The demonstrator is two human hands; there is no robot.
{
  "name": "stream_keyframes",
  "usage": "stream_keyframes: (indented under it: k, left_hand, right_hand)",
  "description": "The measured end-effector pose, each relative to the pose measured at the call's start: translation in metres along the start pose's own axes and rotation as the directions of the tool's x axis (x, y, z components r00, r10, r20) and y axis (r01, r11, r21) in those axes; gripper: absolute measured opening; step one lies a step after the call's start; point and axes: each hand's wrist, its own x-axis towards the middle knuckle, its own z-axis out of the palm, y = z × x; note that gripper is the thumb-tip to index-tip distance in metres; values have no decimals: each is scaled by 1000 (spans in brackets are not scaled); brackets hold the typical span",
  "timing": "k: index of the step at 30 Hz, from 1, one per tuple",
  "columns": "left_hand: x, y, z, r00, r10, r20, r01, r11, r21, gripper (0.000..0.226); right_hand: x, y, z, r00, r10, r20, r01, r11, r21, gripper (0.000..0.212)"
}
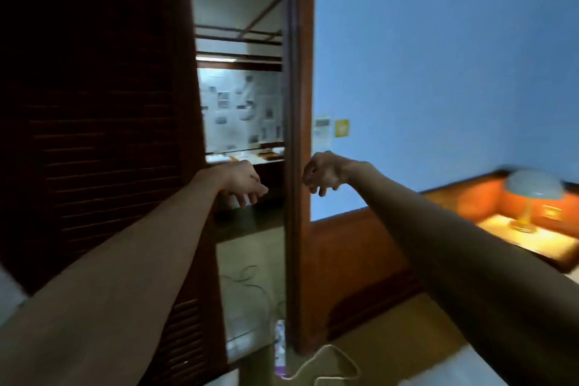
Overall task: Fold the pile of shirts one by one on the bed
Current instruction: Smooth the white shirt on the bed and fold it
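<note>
Head view: both bare arms are stretched forward at a dark wooden doorway [294, 135].
Left hand [242, 183]: fingers hung loosely, nothing held.
Right hand [322, 174]: fingers loosely curled, nothing held.
Shirts, bed: not seen here.
Lit lamp [532, 197]: stood on the wooden side table [551, 244].

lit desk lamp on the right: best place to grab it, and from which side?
Grip the thin upright stem under the dome shade of the lamp, coming from its left, the side nearer the right hand. The wide shade blocks a top approach and looks too broad to hold. The view is blurred, so details are uncertain.

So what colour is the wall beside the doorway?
Light blue wall, seen in the head view.
</note>
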Motion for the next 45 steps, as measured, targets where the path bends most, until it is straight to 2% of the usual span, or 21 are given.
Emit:
stream_keyframes:
  k: [2,5,9,12,15,19,23,26,30,31,33,37,39,45]
  left_hand:
    - [37,76,31,991,133,23,-134,991,29,24]
    - [78,199,81,942,312,124,-318,948,34,25]
    - [103,360,151,829,512,223,-522,853,-18,28]
    - [93,479,209,689,651,319,-668,741,-71,29]
    - [66,584,260,550,722,419,-769,634,-84,27]
    - [19,710,322,337,804,490,-868,467,-170,25]
    - [-41,818,375,135,863,487,-924,287,-251,21]
    - [-88,891,414,9,880,476,-935,176,-309,20]
    - [-155,970,465,-130,865,485,-935,56,-351,24]
    - [-174,984,477,-178,850,495,-930,19,-367,23]
    - [-216,1012,501,-287,812,508,-912,-69,-406,22]
    - [-290,1058,548,-442,760,477,-859,-206,-468,24]
    - [-322,1076,572,-490,744,454,-836,-253,-487,20]
    - [-410,1134,669,-528,747,404,-799,-276,-533,18]
  right_hand:
    - [-34,70,-23,992,111,-61,-115,992,-60,25]
    - [-102,171,-53,950,283,-134,-295,952,-77,25]
    - [-209,289,-86,832,488,-265,-530,840,-119,23]
    - [-302,361,-102,706,648,-285,-692,716,-88,23]
    - [-397,419,-111,563,771,-298,-811,585,-18,21]
    - [-521,470,-118,329,875,-355,-911,394,125,22]
    - [-630,504,-122,107,919,-381,-954,202,220,25]
    - [-705,519,-119,-55,908,-415,-945,87,316,25]
    - [-800,526,-109,-220,892,-395,-915,-49,400,22]
    - [-822,525,-105,-267,887,-376,-900,-90,426,18]
    - [-867,523,-96,-348,874,-339,-877,-175,448,23]
    - [-942,523,-74,-451,842,-297,-843,-292,452,23]
    - [-978,529,-64,-496,822,-280,-821,-339,459,21]
    - [-1098,572,-24,-524,816,-242,-807,-386,446,27]
